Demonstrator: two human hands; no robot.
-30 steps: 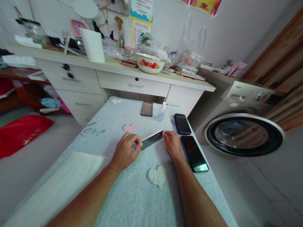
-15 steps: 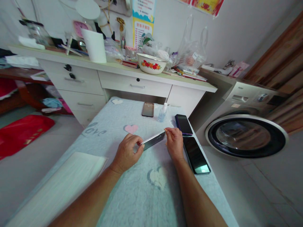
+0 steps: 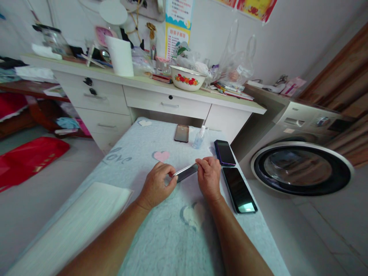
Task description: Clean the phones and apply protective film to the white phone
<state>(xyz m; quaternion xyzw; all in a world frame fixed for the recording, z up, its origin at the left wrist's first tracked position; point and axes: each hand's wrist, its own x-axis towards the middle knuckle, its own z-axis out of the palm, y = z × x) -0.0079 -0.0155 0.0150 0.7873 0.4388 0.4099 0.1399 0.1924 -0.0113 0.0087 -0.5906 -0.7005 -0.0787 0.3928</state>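
In both hands, just above the middle of the cloth-covered bench (image 3: 161, 237), we see a slim phone (image 3: 186, 174), tilted with its dark face toward us and its pale edge uppermost. The left hand (image 3: 158, 184) is nearly closed, thumb and forefinger pinching the phone's near-left end. The right hand (image 3: 209, 178) has its fingers curled in, tips at the opposite end and covering that corner — we cannot tell whether they grip it or only touch it. Taking the held phone as our clock centre, we find a brown-edged phone case (image 3: 181, 134) at twelve o'clock and a clear spray bottle (image 3: 198, 140) between twelve and one, standing upright. At two o'clock lies a purple-edged phone (image 3: 225, 153); between three and four lies a larger black phone (image 3: 239, 190), light reflected at its near end. A pink heart (image 3: 161, 155) on the cloth sits at ten o'clock, and a pale sheet (image 3: 83, 218) spreads at eight. Farther off at twelve — on the white drawer unit (image 3: 153, 100) — we see a flowered bowl (image 3: 188, 80).
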